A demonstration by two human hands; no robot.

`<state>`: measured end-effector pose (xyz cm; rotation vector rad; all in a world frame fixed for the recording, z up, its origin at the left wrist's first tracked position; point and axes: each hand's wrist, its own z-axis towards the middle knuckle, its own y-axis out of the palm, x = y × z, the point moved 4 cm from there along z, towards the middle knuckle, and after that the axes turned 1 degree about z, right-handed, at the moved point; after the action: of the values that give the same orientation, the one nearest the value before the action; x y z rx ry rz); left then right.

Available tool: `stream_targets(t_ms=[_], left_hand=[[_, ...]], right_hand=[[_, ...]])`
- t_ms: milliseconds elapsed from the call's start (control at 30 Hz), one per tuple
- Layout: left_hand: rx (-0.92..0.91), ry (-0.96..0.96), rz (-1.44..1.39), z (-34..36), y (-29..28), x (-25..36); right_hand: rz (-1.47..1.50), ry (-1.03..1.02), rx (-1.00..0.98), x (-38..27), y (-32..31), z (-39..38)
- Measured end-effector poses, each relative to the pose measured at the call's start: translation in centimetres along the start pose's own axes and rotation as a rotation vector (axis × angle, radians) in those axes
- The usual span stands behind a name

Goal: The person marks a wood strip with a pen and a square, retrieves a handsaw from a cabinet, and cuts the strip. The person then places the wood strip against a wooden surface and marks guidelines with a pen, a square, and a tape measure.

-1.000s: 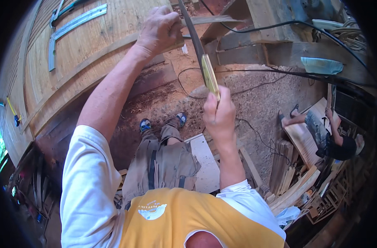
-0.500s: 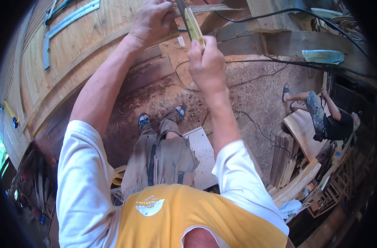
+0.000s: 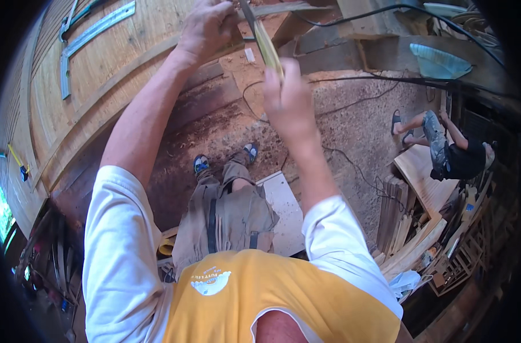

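Note:
My right hand (image 3: pixel 288 103), slightly blurred, grips the pale yellow handle (image 3: pixel 266 46) of a long dark blade, probably a saw (image 3: pixel 250 20), angled up and out of the top of view. My left hand (image 3: pixel 209 31) is closed on a piece of wood at the edge of a wooden panel (image 3: pixel 117 57), just left of the blade. A thin wooden strip (image 3: pixel 277 10) crosses behind the blade. On the panel lie a metal square (image 3: pixel 92 35) and a dark teal tool (image 3: pixel 83 16).
A tape measure (image 3: pixel 21 168) sits at the panel's left. Black cables (image 3: pixel 352 20) cross on the right, near a pale blue shallow item (image 3: pixel 437 60). Stacked planks (image 3: pixel 397 211) stand lower right, near another person (image 3: pixel 460 154). A white board (image 3: pixel 282 211) lies beside my legs.
My right hand and the tool have moved up and away from my body since a second ago. My left hand shifted slightly upward and left in view. The other person's legs and body moved upward in view.

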<state>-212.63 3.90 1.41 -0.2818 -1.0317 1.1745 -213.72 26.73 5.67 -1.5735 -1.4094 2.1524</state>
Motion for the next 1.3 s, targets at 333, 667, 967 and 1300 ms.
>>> stream_targets(t_ms=[333,667,967,1300], left_hand=[[-0.004,-0.008,0.0,1.2,0.1,1.2],[-0.009,0.032,-0.056,0.9,1.2,1.2],[-0.028,0.009,-0.057,1.1,-0.2,1.9],[-0.044,0.039,-0.09,1.0,0.5,1.5]], right_hand=[[0.017,0.064,0.021,0.4,-0.2,1.6],[0.01,0.063,0.022,0.2,-0.3,3.3],[0.041,0.072,0.038,-0.5,-0.2,3.5],[0.033,0.115,0.026,0.5,-0.4,1.4]])
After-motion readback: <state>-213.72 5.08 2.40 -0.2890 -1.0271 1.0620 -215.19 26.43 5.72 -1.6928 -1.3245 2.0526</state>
